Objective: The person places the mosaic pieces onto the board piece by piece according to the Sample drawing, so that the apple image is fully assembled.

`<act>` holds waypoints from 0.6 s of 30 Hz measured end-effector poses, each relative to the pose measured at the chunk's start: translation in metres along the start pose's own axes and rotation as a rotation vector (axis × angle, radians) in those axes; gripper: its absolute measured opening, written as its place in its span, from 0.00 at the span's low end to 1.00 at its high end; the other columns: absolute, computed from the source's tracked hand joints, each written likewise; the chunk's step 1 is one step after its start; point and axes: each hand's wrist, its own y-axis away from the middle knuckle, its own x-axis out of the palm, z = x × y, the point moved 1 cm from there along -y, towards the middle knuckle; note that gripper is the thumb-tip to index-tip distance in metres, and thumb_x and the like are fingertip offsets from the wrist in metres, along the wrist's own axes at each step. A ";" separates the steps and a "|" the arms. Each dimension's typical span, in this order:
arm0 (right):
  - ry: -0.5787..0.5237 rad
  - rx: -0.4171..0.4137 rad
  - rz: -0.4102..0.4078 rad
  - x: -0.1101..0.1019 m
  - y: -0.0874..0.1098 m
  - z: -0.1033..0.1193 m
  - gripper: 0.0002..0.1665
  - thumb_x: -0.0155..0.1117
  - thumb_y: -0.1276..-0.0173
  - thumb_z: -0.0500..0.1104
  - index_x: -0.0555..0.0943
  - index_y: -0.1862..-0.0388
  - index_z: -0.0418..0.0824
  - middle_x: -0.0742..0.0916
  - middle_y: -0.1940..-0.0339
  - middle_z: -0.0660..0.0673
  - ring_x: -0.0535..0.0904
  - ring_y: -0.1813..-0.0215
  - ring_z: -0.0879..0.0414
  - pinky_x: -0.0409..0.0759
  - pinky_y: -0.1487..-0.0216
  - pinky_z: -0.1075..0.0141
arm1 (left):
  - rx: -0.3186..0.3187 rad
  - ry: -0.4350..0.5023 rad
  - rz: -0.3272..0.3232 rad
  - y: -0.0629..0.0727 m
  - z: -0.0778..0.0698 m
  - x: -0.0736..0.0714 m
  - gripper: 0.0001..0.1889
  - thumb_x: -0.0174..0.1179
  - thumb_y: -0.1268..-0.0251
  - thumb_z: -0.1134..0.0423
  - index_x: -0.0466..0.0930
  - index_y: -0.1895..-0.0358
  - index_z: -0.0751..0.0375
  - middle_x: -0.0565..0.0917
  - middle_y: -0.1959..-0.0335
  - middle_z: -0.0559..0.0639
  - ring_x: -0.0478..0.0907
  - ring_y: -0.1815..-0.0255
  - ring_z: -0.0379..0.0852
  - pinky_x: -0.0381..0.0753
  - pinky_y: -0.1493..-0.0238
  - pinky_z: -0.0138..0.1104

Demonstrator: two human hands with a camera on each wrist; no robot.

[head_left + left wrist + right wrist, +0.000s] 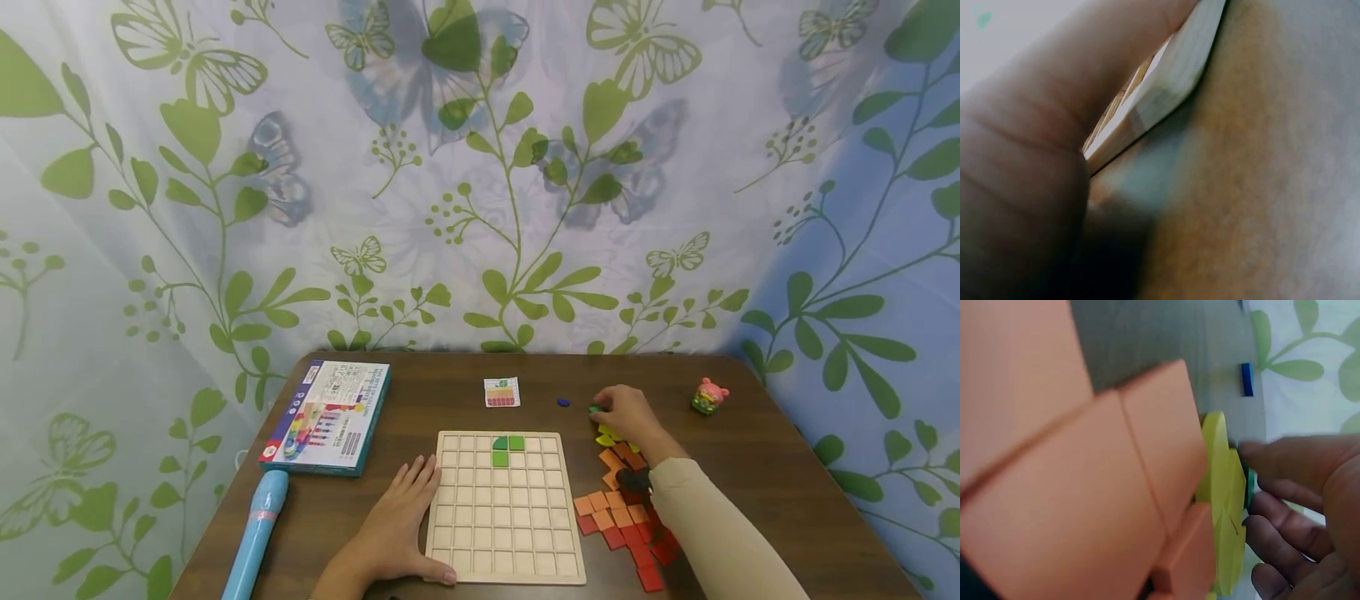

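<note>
A wooden grid board [457, 537] lies in the middle of the table, with three green tiles [500, 458] in its upper cells. My left hand [393, 525] rests along the board's left edge, fingers spread and thumb at the near corner. In the left wrist view that thumb lies against the board's pale side [1166, 87]. Beyond the board's right side, my right hand [628, 414] pinches a green tile [1249, 487] between thumb and fingers. Yellow pieces [1213, 456] lie right beside its fingertips, and orange tiles [1041, 506] fill the near part of the right wrist view.
Orange and red tiles [639, 548] spread right of the board, partly under the right sleeve. A small pattern card [502, 392] and a dark blue piece [562, 402] lie behind the board. A box [330, 417] and blue toy microphone [258, 525] are left; a pink figurine [710, 397] stands right.
</note>
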 end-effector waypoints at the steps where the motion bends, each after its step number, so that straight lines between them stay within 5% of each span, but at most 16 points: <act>1: 0.008 0.002 -0.001 0.001 -0.001 0.001 0.11 0.77 0.32 0.37 0.88 0.54 0.32 0.88 0.59 0.41 0.85 0.55 0.44 0.86 0.55 0.50 | 0.000 0.001 0.000 0.000 0.000 0.000 0.79 0.63 0.64 0.11 0.53 0.16 0.69 0.49 0.15 0.63 0.43 0.15 0.62 0.43 0.19 0.56; 18: -0.043 0.044 0.043 0.005 -0.005 0.009 0.10 0.73 0.30 0.33 0.88 0.52 0.31 0.88 0.62 0.45 0.84 0.58 0.48 0.86 0.59 0.53 | 0.007 0.001 -0.018 0.000 0.000 0.001 0.79 0.63 0.64 0.11 0.54 0.17 0.70 0.50 0.15 0.64 0.43 0.15 0.62 0.43 0.19 0.56</act>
